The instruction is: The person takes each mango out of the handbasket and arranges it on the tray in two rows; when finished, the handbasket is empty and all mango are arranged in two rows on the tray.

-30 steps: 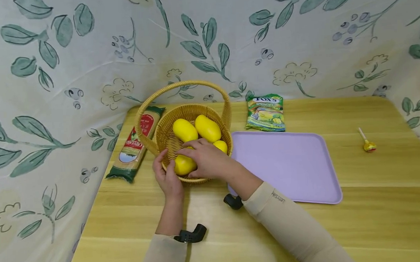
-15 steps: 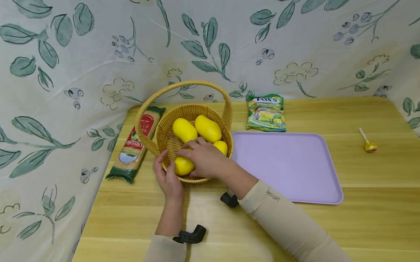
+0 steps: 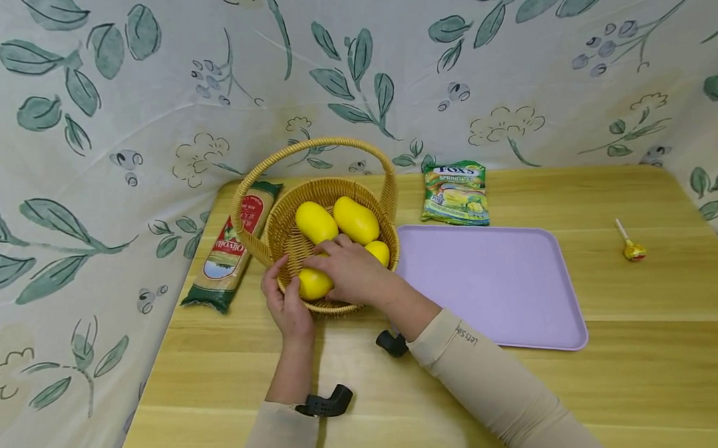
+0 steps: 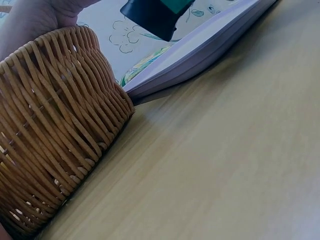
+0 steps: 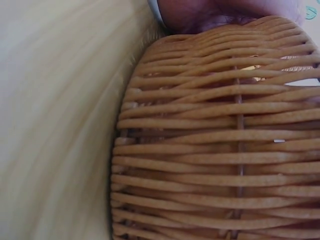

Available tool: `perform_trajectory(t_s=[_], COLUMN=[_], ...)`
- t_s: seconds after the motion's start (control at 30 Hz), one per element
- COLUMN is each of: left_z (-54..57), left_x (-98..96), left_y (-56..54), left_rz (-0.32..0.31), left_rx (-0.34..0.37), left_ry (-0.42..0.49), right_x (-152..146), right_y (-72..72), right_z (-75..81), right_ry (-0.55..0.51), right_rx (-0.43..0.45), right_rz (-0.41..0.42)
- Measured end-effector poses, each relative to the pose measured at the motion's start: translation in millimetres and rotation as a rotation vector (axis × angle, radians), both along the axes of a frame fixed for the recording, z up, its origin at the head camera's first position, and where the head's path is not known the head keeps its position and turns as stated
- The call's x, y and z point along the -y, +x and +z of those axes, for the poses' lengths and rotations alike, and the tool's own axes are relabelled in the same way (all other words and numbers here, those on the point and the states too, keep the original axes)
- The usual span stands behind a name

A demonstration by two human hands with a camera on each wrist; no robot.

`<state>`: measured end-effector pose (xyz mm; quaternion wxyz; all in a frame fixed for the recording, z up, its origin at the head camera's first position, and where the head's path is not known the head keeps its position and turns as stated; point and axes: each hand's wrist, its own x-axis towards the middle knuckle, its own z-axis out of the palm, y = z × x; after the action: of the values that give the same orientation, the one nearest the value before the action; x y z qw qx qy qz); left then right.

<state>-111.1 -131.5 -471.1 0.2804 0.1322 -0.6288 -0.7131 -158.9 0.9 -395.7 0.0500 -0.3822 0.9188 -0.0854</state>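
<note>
A round wicker basket point(image 3: 284, 244) with a tall arched handle point(image 3: 313, 143) holds several yellow mangoes. My left hand point(image 3: 288, 307) grips the basket's front-left rim, thumb toward the inside and fingers along the outer wall. Inside the basket, my right hand point(image 3: 358, 272) curls over the front mango point(image 3: 313, 284), hiding part of it. Two more mangoes point(image 3: 356, 220) lie behind that hand, and another point(image 3: 377, 252) peeks out at its right. Both wrist views are largely filled by the basket's woven outer wall point(image 4: 55, 115).
Left of the basket lies a red and green pasta packet point(image 3: 230, 246). A lilac tray point(image 3: 488, 285) sits to the right, with a green candy bag point(image 3: 454, 193) behind it. Farther right is a lollipop point(image 3: 630, 244). A leaf-patterned cloth point(image 3: 352, 70) hangs at the table's back edge.
Over the first half second my right hand and forearm shift slightly left over the front mango. After that both hands stay nearly still, and the basket keeps its place.
</note>
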Motion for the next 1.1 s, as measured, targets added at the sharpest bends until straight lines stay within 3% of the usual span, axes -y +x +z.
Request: perform_trajectory(t_s=[0.37,0.5,0.67,0.83,1.1], left_z=[-1.4,-1.6,-1.8,-1.2,-0.4], left_x=[0.6,0.6,1.3,1.2,0.9], left_y=[1.4,2.0,2.8,3.2,2.2], left_rz=[-0.012,-0.022,-0.025,-0.020,-0.019], left_rx=[-0.009,-0.004,0.006,0.004,-0.007], left_ry=[-0.010,-0.017,-0.035,-0.039,-0.033], right_x=[-8,-14,-24,-38,-61], right_y=[-1.5,-1.5,0.0,1.5,13.1], right_z=[7.8,18.2,33.3,41.6,50.8], right_ry=[-0.058,-0.124,-0.252,-0.393,-0.503], right_rx=[-0.040,-0.040,0.021,0.024,0.017], right_rz=[-0.011,-0.045,-0.120,-0.146,-0.194])
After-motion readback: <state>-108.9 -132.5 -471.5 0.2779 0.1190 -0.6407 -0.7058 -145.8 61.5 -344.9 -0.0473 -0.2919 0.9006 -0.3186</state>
